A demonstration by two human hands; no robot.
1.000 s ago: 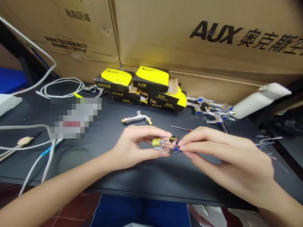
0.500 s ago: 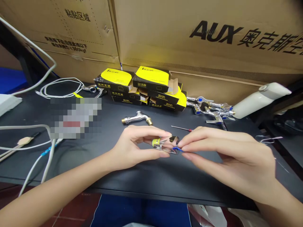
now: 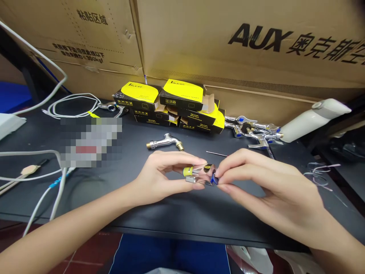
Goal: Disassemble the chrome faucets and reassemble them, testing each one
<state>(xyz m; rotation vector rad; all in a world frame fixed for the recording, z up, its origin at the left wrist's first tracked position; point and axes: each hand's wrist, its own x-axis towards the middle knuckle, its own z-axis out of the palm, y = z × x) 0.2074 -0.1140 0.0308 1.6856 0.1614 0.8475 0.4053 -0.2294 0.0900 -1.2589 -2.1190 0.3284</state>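
Between thumb and fingers, my left hand (image 3: 159, 177) holds a chrome tap handle (image 3: 202, 171) with a yellow-green part at its left end. My right hand (image 3: 273, 190) pinches a small blue cap (image 3: 215, 178) against the handle's right end. Behind my hands a chrome tap body (image 3: 165, 142) with brass ends lies on the dark table (image 3: 128, 213). The thin metal shaft of a screwdriver (image 3: 216, 153) shows beside my right hand, which hides its grip.
Black and yellow boxes (image 3: 182, 91) are stacked at the back. Several chrome taps (image 3: 259, 139) lie right of them, beside a white bottle (image 3: 310, 120). Glasses (image 3: 321, 175) rest at the right. White cables (image 3: 59, 160) and a blurred-out object (image 3: 92, 142) occupy the left.
My right hand has shifted slightly left and turned at the wrist, and the blue cap sits at a different tilt. It now covers the screwdriver's red part, and more of the glasses shows.
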